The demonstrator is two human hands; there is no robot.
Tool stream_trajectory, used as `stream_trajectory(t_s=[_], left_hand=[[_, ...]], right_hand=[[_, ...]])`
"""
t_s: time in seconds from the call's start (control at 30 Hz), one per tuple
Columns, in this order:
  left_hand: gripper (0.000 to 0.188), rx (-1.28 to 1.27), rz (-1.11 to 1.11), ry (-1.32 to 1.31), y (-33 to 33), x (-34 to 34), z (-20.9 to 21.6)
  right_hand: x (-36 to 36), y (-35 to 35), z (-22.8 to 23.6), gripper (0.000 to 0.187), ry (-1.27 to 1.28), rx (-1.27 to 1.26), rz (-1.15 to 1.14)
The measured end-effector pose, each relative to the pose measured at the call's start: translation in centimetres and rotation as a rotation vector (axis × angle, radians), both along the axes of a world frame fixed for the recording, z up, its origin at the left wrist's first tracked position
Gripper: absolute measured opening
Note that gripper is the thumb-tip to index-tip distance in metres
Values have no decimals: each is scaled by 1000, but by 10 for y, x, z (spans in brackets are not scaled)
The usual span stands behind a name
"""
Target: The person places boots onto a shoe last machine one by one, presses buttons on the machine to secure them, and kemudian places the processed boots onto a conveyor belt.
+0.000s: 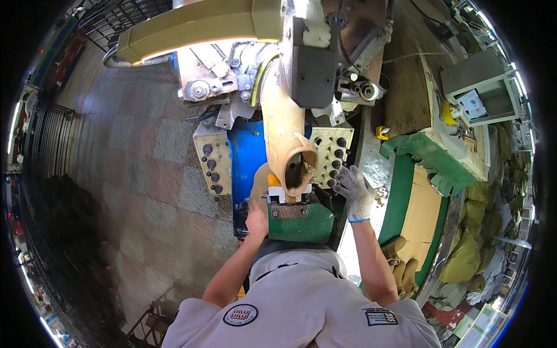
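Observation:
A tan boot upper [284, 139] is mounted in the machine [313, 75], its open top facing toward me. Beside the green-covered front block [300, 222], my bare left hand [256, 219] is closed at the lower end of a flat, curved tan piece [258, 187]; some of its fingers are hidden. My right hand [355, 192] wears a pale knit glove with a blue cuff edge. Its fingers are spread beside the right control panel, apart from the boot upper, with nothing in them.
Knobbed control panels stand left [212, 159] and right [331, 148] of a blue machine part [246, 156]. A lamp arm [197, 29] hangs above. On the right, tan boot pieces [406, 272] lie on a green-edged bench [422, 217] near a workbench with a grey box [481, 87].

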State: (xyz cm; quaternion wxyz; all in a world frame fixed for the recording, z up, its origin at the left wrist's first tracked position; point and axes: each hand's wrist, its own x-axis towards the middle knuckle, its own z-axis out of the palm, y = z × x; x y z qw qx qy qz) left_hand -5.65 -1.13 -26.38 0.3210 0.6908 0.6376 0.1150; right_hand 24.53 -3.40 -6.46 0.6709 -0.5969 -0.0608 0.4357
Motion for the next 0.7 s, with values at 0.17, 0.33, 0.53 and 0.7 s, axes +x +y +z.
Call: stream_trajectory(t_s=[0.17, 0.33, 0.53, 0.7], left_hand=[[29, 185, -71, 341, 5, 18, -38], [45, -22, -196, 23, 39, -29, 34], [44, -455, 121, -415, 41, -100, 206], [47, -412, 137, -721, 27, -123, 317]], right_hand=[[-10, -11, 5, 59, -22, -10, 41], [-6, -16, 12, 52, 2, 54, 91], [9, -45, 32, 63, -23, 100, 173], [-23, -43, 66, 90, 71, 262, 406]])
